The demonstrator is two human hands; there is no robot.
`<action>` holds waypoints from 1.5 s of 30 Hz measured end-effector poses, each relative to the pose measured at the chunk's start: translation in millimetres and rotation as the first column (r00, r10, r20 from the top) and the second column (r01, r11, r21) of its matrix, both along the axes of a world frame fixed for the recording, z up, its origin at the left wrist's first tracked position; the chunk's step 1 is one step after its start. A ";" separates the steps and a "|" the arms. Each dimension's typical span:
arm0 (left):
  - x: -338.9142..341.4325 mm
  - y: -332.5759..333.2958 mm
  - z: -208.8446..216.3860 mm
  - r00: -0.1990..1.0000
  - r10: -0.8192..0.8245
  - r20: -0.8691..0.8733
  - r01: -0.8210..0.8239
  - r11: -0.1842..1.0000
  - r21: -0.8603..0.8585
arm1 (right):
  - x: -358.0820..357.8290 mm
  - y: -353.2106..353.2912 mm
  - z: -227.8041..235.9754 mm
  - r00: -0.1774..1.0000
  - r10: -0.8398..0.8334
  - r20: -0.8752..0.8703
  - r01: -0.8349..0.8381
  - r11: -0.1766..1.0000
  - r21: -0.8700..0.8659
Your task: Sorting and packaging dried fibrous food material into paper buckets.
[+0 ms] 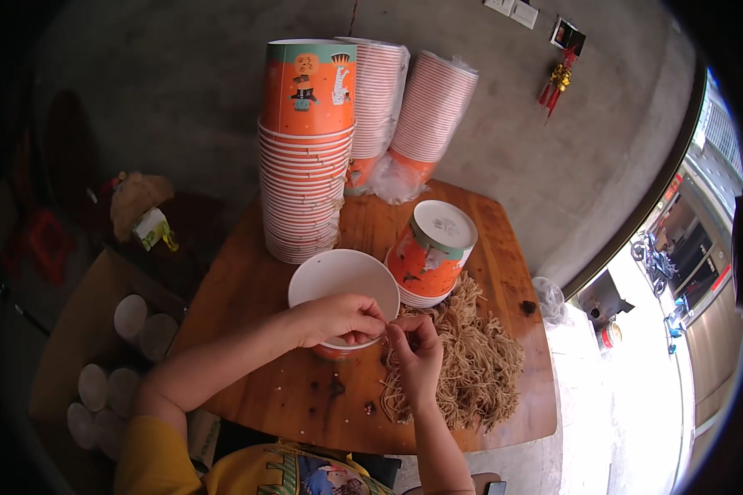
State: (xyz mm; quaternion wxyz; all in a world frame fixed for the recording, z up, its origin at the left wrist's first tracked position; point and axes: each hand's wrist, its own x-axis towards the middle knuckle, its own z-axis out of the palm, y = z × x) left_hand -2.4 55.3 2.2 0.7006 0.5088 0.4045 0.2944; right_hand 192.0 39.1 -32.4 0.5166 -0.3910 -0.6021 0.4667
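An open paper bucket (344, 276), white inside and orange outside, stands on the wooden table in front of me. Over its near right rim my left hand (343, 320) is closed, thumb and fingers pinched together. My right hand (415, 351) meets it there, also in a pinch, fingertips almost touching the left ones. Whatever lies between the fingers is too small to make out. Right beside my right hand spreads a tangled heap of tan strings (479, 363). Just behind the heap, a few orange buckets (429, 260) are nested upside down.
A tall stack of nested orange buckets (305, 181) rises at the table's (256, 363) far left. Behind it two plastic-wrapped stacks (433, 115) lean near the grey wall (198, 91). A cardboard box (66, 330) with several pale cups sits at left; a doorway opens at right.
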 end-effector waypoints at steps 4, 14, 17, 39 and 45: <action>0.7 6.4 -2.2 0.984 0.079 0.158 -0.037 0.967 -0.251 | -8.1 -8.3 -3.6 0.992 -0.113 0.056 0.098 0.971 0.217; 3.4 2.6 4.3 0.979 0.148 0.140 -0.098 0.945 -0.313 | -10.2 -21.4 15.2 0.909 -0.249 0.334 0.075 0.886 0.457; 3.3 2.9 3.3 0.973 0.145 0.179 -0.094 0.959 -0.269 | 6.6 -6.1 -0.7 0.985 0.042 0.168 -0.085 0.963 0.255; 14.9 -10.2 1.0 0.938 0.241 -0.247 -0.010 0.734 0.679 | 8.3 -2.2 31.8 0.908 -0.116 0.402 0.061 0.987 0.147; 16.6 -11.4 2.5 0.933 0.272 -0.236 -0.017 0.690 0.723 | 9.8 2.9 28.2 0.947 -0.140 0.290 0.014 0.918 0.397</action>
